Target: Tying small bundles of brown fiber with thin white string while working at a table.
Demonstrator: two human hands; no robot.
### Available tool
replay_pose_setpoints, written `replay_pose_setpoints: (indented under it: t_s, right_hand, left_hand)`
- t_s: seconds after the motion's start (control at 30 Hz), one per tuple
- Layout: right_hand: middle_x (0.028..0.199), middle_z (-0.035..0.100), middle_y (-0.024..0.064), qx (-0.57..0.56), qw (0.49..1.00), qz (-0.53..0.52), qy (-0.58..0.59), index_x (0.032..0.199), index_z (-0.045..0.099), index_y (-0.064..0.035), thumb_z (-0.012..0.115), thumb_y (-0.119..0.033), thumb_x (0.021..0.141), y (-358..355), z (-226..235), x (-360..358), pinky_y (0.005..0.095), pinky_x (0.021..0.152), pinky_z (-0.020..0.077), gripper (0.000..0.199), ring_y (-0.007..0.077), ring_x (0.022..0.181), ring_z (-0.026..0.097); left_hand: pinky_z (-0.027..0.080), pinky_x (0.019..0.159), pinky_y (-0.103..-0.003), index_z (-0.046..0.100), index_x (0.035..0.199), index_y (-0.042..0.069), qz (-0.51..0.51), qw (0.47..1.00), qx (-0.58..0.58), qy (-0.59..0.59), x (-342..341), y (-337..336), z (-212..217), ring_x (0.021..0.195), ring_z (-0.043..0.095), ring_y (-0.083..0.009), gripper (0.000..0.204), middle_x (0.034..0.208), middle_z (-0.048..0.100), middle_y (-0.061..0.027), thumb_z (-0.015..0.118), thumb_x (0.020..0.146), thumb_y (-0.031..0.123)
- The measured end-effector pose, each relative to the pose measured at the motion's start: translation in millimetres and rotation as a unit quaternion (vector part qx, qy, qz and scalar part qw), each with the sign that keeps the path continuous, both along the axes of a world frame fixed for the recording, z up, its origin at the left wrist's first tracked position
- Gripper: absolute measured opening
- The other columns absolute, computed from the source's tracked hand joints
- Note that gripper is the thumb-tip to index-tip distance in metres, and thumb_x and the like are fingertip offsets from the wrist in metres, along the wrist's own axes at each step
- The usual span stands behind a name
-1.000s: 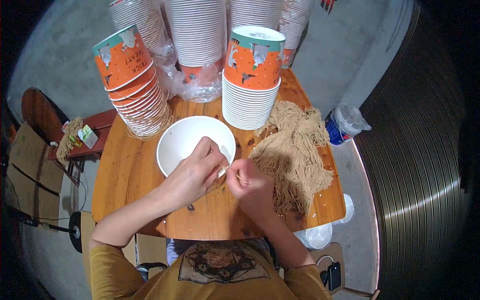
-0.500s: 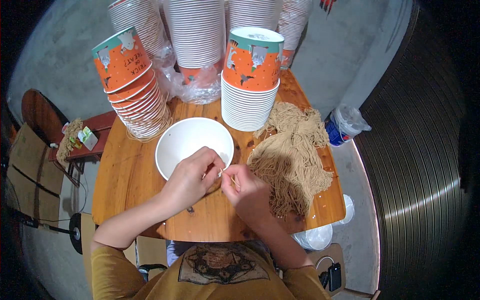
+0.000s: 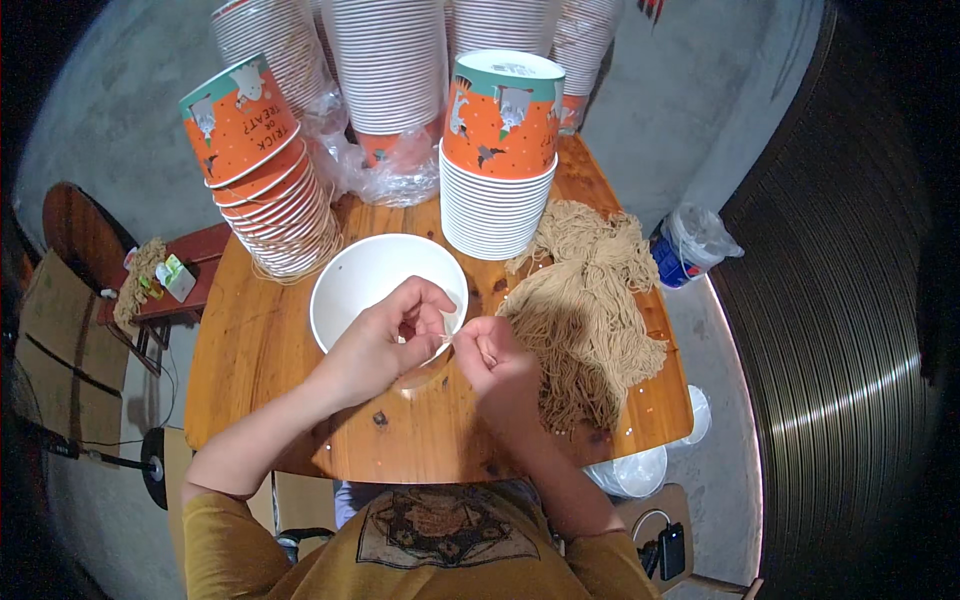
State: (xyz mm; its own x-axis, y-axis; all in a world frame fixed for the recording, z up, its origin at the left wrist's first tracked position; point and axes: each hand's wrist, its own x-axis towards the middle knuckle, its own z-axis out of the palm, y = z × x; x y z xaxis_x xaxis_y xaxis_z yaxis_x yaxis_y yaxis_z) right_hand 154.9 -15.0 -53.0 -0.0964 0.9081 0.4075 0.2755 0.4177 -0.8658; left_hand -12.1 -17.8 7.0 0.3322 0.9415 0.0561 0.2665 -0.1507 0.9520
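Observation:
Close together over the near right rim of a white bowl (image 3: 350, 280), my two hands work on a thin tan string. My left hand (image 3: 385, 340) is closed in a pinch with its fingertips at the string's end. My right hand (image 3: 498, 362) grips the string, its fingers curled and touching or nearly touching the left fingertips. The string is mostly hidden, and I cannot make out whether it is knotted. To the right of my right hand lies a big bundle of tan string (image 3: 600, 320) on the wooden table (image 3: 250, 400).
Beyond the bowl stand an upside-down stack of orange paper buckets (image 3: 500, 130) and a leaning stack of buckets (image 3: 245, 130) with strings hanging from it. Tall wrapped bucket stacks (image 3: 385, 70) and crumpled plastic (image 3: 400, 170) fill the back. A blue pail (image 3: 680, 255) stands off the table's right edge.
My left fingers have opened out a little and lifted around the pinch. My right hand has turned slightly, its fingers curling more. The pinch stays beside the bowl's rim.

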Motion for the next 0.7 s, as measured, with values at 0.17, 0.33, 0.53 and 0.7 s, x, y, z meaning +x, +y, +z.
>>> replay_pose_setpoints:
  t_s: [0.17,0.33,0.53,0.7]
  right_hand:
    - [0.063,0.047,-0.0050,-0.196,0.964,0.061,0.166,0.086,0.056,-0.0051,0.062,-0.007,0.088,2.0,7.2,1.5,0.0220,0.051,0.0335,0.007,0.0025,0.057,0.041]
    - [0.063,0.046,-0.0041,-0.131,0.980,0.061,0.139,0.087,0.057,-0.0051,0.061,-0.007,0.088,6.5,7.0,1.7,0.0231,0.052,0.0351,0.005,0.0038,0.057,0.042]
    - [0.060,0.051,0.0024,-0.036,0.995,0.042,0.081,0.087,0.058,-0.0054,0.062,-0.010,0.087,14.6,5.7,3.3,0.0277,0.050,0.0395,0.006,0.0093,0.053,0.048]
    - [0.058,0.050,0.0026,-0.011,0.999,0.018,0.044,0.090,0.058,-0.0071,0.062,-0.011,0.087,13.7,2.0,4.3,0.0297,0.050,0.0406,0.006,0.0109,0.052,0.049]
  left_hand:
    - [0.040,0.076,-0.020,0.048,0.113,0.006,-0.013,0.998,-0.038,-0.052,-0.4,4.5,1.7,0.079,0.046,-0.0048,0.029,0.085,0.049,0.0035,0.056,0.088,-0.003]
    - [0.041,0.074,-0.020,0.047,0.116,0.005,-0.025,0.997,-0.044,-0.058,0.9,9.3,2.6,0.078,0.046,-0.0050,0.030,0.084,0.050,0.0030,0.057,0.088,-0.003]
    - [0.042,0.075,-0.022,0.043,0.119,0.005,-0.030,0.999,0.021,-0.004,2.5,8.7,3.2,0.081,0.049,-0.0070,0.033,0.084,0.051,0.0015,0.057,0.089,0.000]
    - [0.042,0.076,-0.022,0.044,0.119,0.005,-0.038,0.998,-0.011,-0.046,2.0,12.5,-0.3,0.080,0.050,-0.0071,0.035,0.085,0.052,0.0013,0.060,0.088,0.000]
